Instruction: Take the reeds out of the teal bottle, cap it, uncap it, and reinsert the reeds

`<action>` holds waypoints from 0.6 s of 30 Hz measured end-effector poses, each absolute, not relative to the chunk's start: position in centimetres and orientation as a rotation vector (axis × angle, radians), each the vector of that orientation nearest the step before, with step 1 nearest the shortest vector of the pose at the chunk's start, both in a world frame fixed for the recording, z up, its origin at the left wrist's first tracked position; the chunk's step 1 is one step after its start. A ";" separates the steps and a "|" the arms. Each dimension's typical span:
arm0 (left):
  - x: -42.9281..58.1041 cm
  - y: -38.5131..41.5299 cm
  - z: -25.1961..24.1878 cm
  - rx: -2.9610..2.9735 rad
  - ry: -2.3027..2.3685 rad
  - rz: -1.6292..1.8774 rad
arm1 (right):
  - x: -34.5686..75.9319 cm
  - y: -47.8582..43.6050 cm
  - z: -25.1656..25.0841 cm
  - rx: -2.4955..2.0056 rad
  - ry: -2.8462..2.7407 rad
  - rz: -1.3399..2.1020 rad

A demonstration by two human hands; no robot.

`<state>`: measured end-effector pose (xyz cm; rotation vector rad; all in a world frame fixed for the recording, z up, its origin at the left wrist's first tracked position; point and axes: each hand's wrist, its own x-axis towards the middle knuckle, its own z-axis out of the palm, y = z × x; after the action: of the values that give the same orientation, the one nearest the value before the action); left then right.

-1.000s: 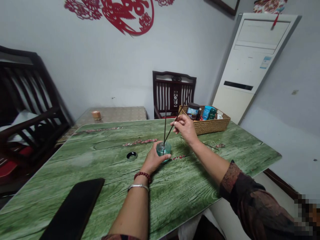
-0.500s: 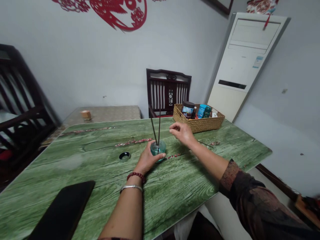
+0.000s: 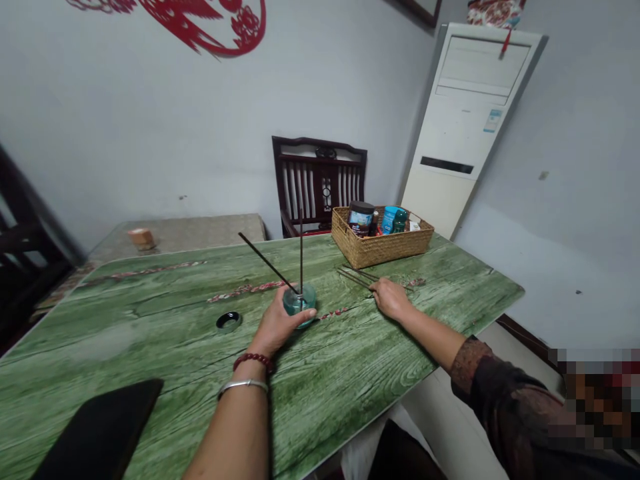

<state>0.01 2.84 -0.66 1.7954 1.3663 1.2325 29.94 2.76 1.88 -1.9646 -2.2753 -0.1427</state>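
Observation:
My left hand [image 3: 273,325] is wrapped round a small teal glass jar [image 3: 299,301] standing on the green table [image 3: 165,333]. Two thin dark sticks [image 3: 285,267] stand in the jar, one upright and one leaning left. My right hand [image 3: 391,298] rests low on the table to the right, its fingers pinched at the near ends of several loose dark sticks [image 3: 356,275] that lie flat there.
A small black lid [image 3: 229,322] lies left of the jar. A wicker basket [image 3: 380,245] with jars stands at the back right. A black flat object [image 3: 95,437] lies at the near left. Behind the table are a dark wooden chair [image 3: 320,187] and a white air conditioner [image 3: 470,127].
My right hand let go of the second stick, which now leans left in the jar, and moved down and right to the loose sticks on the table. My left hand kept hold of the jar.

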 end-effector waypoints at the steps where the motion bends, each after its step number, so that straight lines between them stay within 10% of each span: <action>1: 0.0 2.8 -0.7 1.796 1.374 1.224 | 29.9 2.7 1.8 -1.973 -2.278 -0.149; 18: 0.4 2.0 0.3 1.714 1.331 1.259 | 29.1 3.5 2.3 -1.905 -2.197 0.175</action>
<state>0.42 1.97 0.27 1.7140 1.3315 1.2586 29.14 3.50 2.34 -1.9047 -2.1972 0.1755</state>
